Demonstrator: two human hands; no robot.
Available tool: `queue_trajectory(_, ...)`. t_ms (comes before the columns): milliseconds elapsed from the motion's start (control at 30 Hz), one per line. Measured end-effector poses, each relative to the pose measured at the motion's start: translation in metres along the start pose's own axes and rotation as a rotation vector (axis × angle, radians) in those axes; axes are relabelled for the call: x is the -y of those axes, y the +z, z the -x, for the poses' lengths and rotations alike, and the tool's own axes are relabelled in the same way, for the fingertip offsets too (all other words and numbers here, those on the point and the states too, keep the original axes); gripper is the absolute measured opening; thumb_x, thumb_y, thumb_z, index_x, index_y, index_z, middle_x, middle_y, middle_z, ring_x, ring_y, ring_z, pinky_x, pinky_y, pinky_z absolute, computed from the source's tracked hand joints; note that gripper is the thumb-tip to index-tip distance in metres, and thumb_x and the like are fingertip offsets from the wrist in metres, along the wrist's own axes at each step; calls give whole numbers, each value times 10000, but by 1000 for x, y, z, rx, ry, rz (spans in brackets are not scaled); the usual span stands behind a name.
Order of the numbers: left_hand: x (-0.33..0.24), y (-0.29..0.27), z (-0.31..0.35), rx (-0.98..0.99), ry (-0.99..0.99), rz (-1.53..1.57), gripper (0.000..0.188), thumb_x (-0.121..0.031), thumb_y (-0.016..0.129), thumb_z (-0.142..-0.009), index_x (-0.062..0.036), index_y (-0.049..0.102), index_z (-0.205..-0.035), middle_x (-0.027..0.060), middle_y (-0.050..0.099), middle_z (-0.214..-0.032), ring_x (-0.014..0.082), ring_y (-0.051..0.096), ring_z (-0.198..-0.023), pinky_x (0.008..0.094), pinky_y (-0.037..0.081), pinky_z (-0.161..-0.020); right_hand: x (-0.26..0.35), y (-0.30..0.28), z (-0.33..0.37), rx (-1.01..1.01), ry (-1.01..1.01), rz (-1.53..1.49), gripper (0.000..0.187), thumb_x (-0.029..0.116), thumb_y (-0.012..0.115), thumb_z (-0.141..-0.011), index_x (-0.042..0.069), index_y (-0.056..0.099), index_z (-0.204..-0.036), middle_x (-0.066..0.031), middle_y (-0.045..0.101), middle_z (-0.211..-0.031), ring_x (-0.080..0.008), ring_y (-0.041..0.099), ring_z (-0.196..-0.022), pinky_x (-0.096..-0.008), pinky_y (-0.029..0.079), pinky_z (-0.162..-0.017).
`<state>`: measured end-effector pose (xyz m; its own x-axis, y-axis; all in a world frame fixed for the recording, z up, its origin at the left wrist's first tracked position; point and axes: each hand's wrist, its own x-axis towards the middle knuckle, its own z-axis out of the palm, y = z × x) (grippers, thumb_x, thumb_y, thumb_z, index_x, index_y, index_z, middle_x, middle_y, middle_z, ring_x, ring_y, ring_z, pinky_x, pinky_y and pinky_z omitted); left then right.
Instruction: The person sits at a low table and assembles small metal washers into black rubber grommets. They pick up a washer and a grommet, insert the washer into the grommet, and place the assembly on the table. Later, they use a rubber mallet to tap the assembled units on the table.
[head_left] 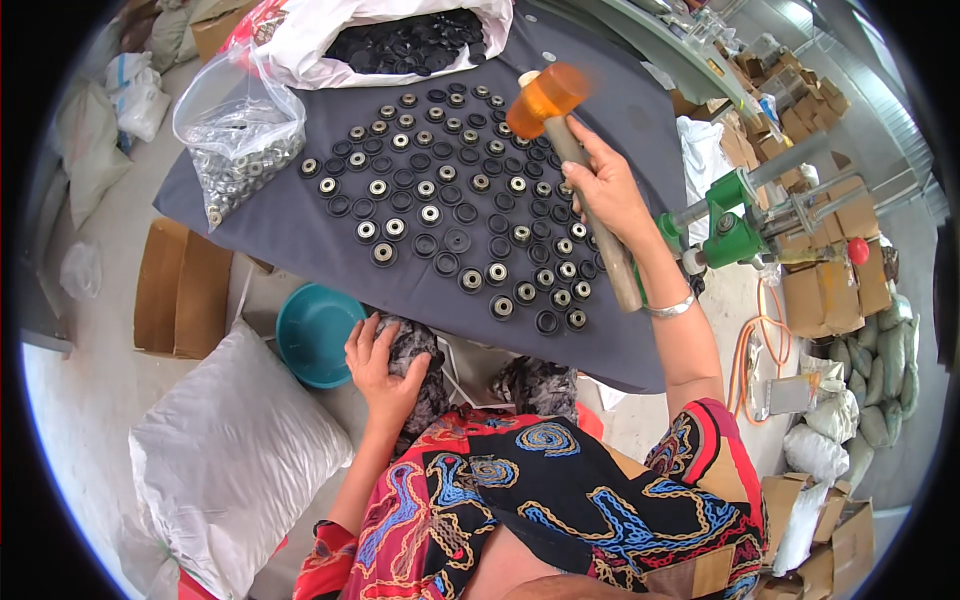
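Note:
My right hand (607, 185) is closed round the wooden handle of a mallet (546, 102) with an orange head, held up over the right part of the table. Below and left of it, many black rings (457, 240) lie spread on the dark grey cloth. Metal bearings (430, 214) sit in a good part of these rings; others have nothing in them. My left hand (384, 365) rests on my knee below the table's front edge, fingers spread, holding nothing.
A clear bag of bearings (240, 165) stands at the table's left. Behind, a white sack (300, 45) lies open with black rings inside. A teal basin (318, 335), a cardboard box (182, 288) and a stuffed white sack (235, 450) are on the left. A green machine (728, 220) stands right.

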<state>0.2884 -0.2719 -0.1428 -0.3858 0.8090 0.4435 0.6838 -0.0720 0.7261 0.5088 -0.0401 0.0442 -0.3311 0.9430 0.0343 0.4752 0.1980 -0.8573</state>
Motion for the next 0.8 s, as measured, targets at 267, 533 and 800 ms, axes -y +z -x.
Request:
queue_trajectory(267, -1, 0, -1, 8, -4, -9, 500, -271, 764, -645, -58, 638, -1080, 166, 558, -1254, 386, 478, -1168, 464, 379, -986, -40, 27, -37, 74, -3, 240, 616, 103, 537, -880, 126, 341, -1463, -54, 601, -834, -93, 526, -519, -268, 472, -461)
queue_trajectory(533, 2, -2, -1, 5, -12, 7, 502, -280, 763, -650, -57, 637, -1081, 166, 557, -1253, 389, 478, -1168, 468, 377, -985, -19, 1, -36, -56, 6, 125, 637, 76, 540, -864, 108, 332, -1464, -64, 609, -819, -96, 520, -491, -269, 474, -459)
queue_trajectory(800, 0, -1, -3, 16, -7, -4, 507, -271, 765, -642, -56, 637, -1082, 166, 559, -1247, 385, 482, -1159, 470, 376, -983, -42, 3, -44, 13, 182, 118, 632, 88, 530, -859, 110, 338, -1461, -43, 560, -733, -115, 533, -475, -278, 469, -411)
